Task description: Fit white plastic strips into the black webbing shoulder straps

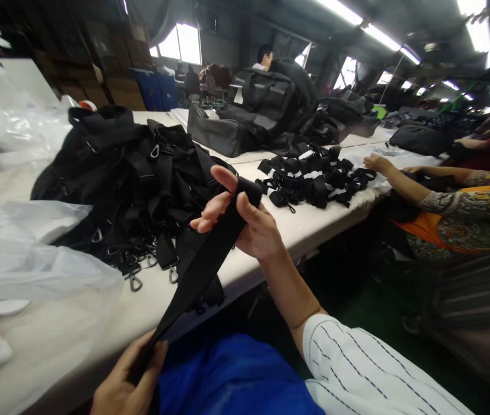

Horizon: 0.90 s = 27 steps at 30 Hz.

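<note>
A wide black strap (204, 259) stretches diagonally between my two hands. Its upper end is looped over my right hand (256, 222), the thumb pressing on the strap and the other fingers reaching out past it. Lower down, near the table's front edge, my left hand (135, 374) grips the strap between thumb and fingers. Behind the strap lies a large heap of black straps (128, 167) with metal hooks. To the right of my right hand sits a pile of rolled black straps (314, 173) with white bands.
Clear plastic bags (24, 248) cover the left of the white table (141, 323). Black bags (266, 104) stand at the back. On the right, another person's hand (379, 164) is by the rolled straps, the patterned sleeve (456, 202) behind it.
</note>
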Available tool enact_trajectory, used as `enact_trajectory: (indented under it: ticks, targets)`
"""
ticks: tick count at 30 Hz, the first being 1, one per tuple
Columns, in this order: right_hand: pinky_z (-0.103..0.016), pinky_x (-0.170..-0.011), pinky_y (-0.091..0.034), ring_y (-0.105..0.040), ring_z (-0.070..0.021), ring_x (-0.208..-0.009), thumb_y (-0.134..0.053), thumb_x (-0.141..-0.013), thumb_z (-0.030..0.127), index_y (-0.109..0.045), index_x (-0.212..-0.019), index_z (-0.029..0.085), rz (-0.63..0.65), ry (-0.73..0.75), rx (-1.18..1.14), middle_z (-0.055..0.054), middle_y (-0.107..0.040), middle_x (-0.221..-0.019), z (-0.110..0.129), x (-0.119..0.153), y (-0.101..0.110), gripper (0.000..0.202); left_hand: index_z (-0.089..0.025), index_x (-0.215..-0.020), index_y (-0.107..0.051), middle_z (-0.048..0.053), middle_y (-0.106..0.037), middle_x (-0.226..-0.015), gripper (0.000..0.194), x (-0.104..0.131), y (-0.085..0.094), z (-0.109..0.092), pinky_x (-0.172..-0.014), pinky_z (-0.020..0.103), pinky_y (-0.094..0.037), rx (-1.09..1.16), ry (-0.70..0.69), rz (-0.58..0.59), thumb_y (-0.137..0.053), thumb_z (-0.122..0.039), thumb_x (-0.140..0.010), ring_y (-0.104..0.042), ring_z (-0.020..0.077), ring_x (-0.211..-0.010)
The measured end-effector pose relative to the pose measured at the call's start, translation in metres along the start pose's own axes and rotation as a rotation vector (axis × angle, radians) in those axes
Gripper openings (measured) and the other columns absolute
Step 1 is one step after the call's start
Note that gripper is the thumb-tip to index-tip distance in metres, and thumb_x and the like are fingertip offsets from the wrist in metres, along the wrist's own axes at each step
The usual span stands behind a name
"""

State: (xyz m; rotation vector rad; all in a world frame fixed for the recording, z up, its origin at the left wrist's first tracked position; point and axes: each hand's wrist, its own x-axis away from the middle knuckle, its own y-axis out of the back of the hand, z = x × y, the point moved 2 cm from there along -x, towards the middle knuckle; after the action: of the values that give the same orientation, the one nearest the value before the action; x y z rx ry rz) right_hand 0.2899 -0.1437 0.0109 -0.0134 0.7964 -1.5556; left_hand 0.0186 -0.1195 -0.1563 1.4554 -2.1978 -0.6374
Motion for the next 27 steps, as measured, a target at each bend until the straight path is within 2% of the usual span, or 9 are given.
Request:
enact_trajectory:
  ticks: [3,5,7,12,14,17,19,23,27]
  targets:
    - [-0.041,-0.084,-0.056,-0.064,-0.0159,-0.069,-0.056,-0.088,0.056,-0.058,-0.128,0.028,-0.131,0.213,0.135,0.001,-0.064,-0.078,0.018,0.023,0.009,0.048,-0.025,-0.107,-0.066,0.003,-0.072,-0.102,0.045,-0.016,-0.023,0.001,-0.090,0.034,-0.052,-0.058,-0.146,-0.033,-0.057,-0.060,-0.081,-0.068,0.0273,-0.099]
    - [-0.037,-0.081,-0.056,-0.060,-0.0142,-0.066,-0.054,-0.090,0.055,-0.061,-0.123,0.035,-0.294,0.362,0.225,0.003,-0.062,-0.078,0.036,0.038,0.016,0.039,-0.025,-0.108,-0.065,0.004,-0.071,-0.106,0.039,-0.024,-0.036,-0.001,-0.094,0.034,-0.049,-0.044,-0.267,0.010,-0.055,-0.054,-0.084,-0.067,0.0255,-0.100]
    - [-0.031,-0.078,-0.056,-0.057,-0.0124,-0.065,-0.049,-0.093,0.049,-0.063,-0.119,0.036,-0.433,0.485,0.289,0.002,-0.060,-0.079,0.055,0.049,0.024,0.032,-0.024,-0.109,-0.064,0.004,-0.071,-0.106,0.035,-0.030,-0.045,0.001,-0.094,0.034,-0.049,-0.038,-0.315,0.043,-0.056,-0.048,-0.085,-0.067,0.0254,-0.100]
    - [-0.020,-0.066,-0.052,-0.042,-0.0069,-0.053,-0.040,-0.099,0.031,-0.067,-0.112,0.025,-0.607,0.591,0.339,0.003,-0.050,-0.075,0.079,0.071,0.050,0.031,-0.023,-0.111,-0.063,0.005,-0.071,-0.106,0.034,-0.033,-0.046,0.011,-0.094,0.035,-0.049,0.033,-0.258,0.075,-0.062,-0.038,-0.080,-0.067,0.0258,-0.101]
    - [-0.019,-0.061,-0.050,-0.036,-0.0054,-0.048,-0.041,-0.098,0.024,-0.068,-0.108,0.022,-0.682,0.608,0.366,0.004,-0.045,-0.069,0.079,0.081,0.066,0.029,-0.023,-0.116,-0.059,0.003,-0.072,-0.097,0.040,-0.030,-0.043,0.013,-0.087,0.034,-0.051,0.159,-0.170,0.225,-0.065,-0.039,-0.079,-0.068,0.0237,-0.091]
    - [-0.017,-0.057,-0.048,-0.034,-0.0042,-0.045,-0.041,-0.097,0.021,-0.068,-0.105,0.018,-0.837,0.576,0.380,0.006,-0.040,-0.065,0.075,0.098,0.090,0.028,-0.021,-0.110,-0.059,0.000,-0.070,-0.081,0.031,-0.023,-0.041,0.007,-0.071,0.028,-0.051,0.366,-0.065,0.597,-0.057,-0.043,-0.088,-0.066,0.0172,-0.069]
    - [-0.014,-0.054,-0.045,-0.033,-0.0035,-0.043,-0.035,-0.099,0.022,-0.067,-0.104,0.017,-0.902,0.506,0.310,0.007,-0.036,-0.063,0.071,0.109,0.105,0.033,-0.019,-0.097,-0.062,0.002,-0.071,-0.080,0.030,-0.020,-0.037,-0.003,-0.067,0.027,-0.049,0.428,-0.045,0.747,-0.046,-0.044,-0.095,-0.062,0.0147,-0.064]
    - [-0.012,-0.055,-0.047,-0.037,-0.0033,-0.045,-0.029,-0.101,0.021,-0.066,-0.103,0.016,-0.865,0.359,0.075,0.007,-0.037,-0.064,0.056,0.117,0.114,0.038,-0.016,-0.095,-0.066,0.006,-0.072,-0.086,0.037,-0.024,-0.035,-0.025,-0.071,0.028,-0.050,0.460,-0.018,0.837,-0.042,-0.045,-0.096,-0.064,0.0172,-0.074]
    - [-0.018,-0.076,-0.054,-0.049,-0.0057,-0.059,-0.045,-0.095,0.023,-0.066,-0.104,0.019,-0.733,0.200,0.013,0.004,-0.050,-0.074,0.033,0.107,0.091,0.022,-0.015,-0.099,-0.065,0.005,-0.069,-0.081,0.034,-0.035,-0.049,-0.043,-0.075,0.029,-0.049,0.379,-0.089,0.888,-0.048,-0.044,-0.094,-0.063,0.0173,-0.077]
